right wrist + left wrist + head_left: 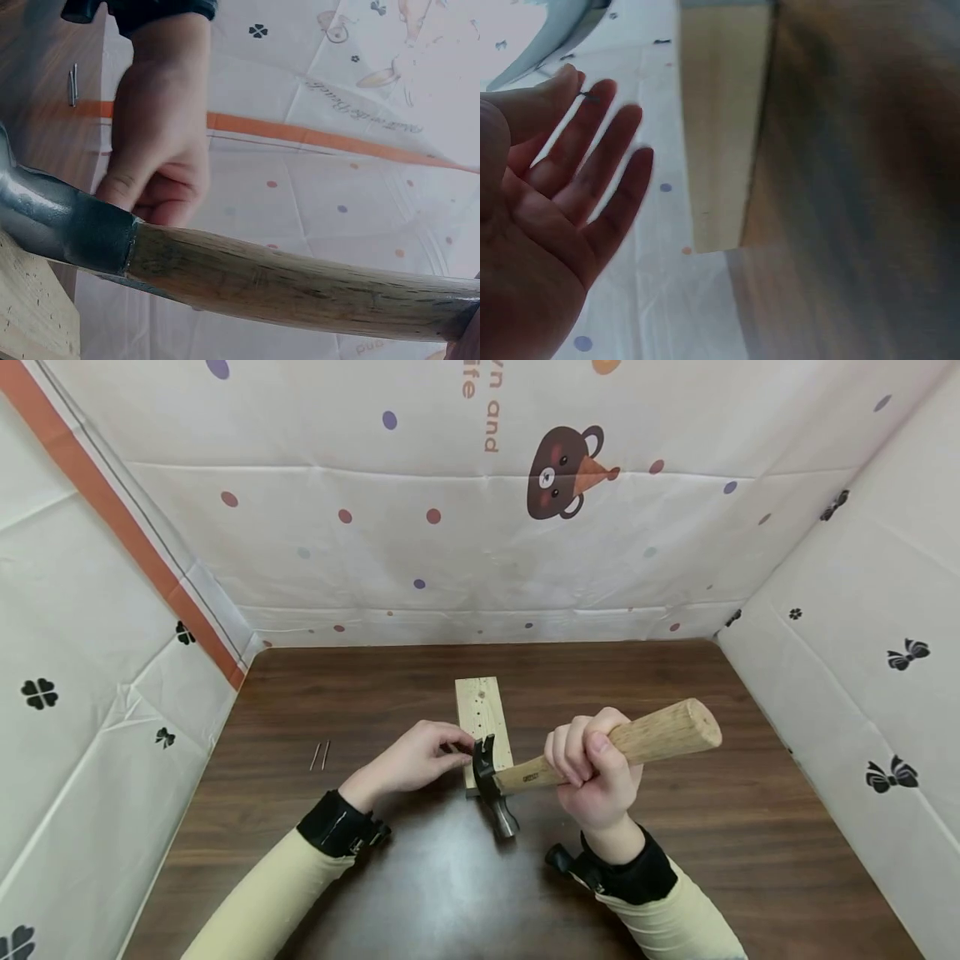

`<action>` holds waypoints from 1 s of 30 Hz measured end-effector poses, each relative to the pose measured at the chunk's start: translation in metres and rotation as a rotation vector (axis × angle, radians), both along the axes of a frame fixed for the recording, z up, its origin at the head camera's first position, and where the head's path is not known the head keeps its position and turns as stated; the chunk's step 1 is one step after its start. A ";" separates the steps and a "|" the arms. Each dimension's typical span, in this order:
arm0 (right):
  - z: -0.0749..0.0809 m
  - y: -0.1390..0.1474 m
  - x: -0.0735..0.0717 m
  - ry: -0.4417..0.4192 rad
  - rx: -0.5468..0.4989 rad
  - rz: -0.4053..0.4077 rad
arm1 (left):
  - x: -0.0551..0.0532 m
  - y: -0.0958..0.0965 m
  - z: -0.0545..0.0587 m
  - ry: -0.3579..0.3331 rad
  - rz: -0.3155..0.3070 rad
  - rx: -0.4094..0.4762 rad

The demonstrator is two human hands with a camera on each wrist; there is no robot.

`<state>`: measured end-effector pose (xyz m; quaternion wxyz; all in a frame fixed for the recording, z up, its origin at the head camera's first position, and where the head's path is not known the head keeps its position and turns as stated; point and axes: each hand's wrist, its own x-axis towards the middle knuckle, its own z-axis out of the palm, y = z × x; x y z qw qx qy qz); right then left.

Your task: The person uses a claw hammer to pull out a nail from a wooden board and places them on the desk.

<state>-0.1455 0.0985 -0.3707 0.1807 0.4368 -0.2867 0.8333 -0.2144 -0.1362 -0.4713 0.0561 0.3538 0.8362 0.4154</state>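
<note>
My right hand (pixel 596 768) grips the wooden handle of a claw hammer (pixel 667 732), whose dark metal head lies over the near part of a pale wooden board (pixel 480 702). Whether the head touches the board cannot be told. Beside the board's left edge, my left hand (pixel 420 756) pinches a thin nail (pixel 589 96) between thumb and forefinger; the other fingers are spread loosely in the left wrist view. Most of that nail is hidden by the fingers. Small dark marks dot the board's top face. In the right wrist view, the hammer (pixel 247 274) crosses in front of the left hand (pixel 165 127).
Two loose nails (pixel 320 756) lie side by side on the brown wooden table (pixel 360 693), left of the left hand. Printed white cloth (pixel 337 552) hangs behind the table and along both sides. Each wrist wears a black strap (pixel 337 825).
</note>
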 end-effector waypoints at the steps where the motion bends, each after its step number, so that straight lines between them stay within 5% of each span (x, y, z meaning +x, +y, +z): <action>1: 0.000 0.000 0.000 0.000 0.001 0.001 | 0.002 0.000 -0.002 0.009 0.001 0.002; 7: 0.000 -0.002 0.001 -0.004 0.006 0.025 | 0.005 0.001 -0.009 0.099 0.022 0.052; 19: 0.002 -0.004 0.003 0.007 0.009 0.055 | 0.008 0.004 -0.012 0.152 0.069 0.126; 24: 0.004 -0.003 0.005 0.005 0.016 0.096 | 0.013 0.007 -0.010 0.048 0.126 0.210; 30: 0.003 -0.005 0.005 -0.044 0.078 0.094 | 0.019 0.008 0.014 -0.030 0.247 0.388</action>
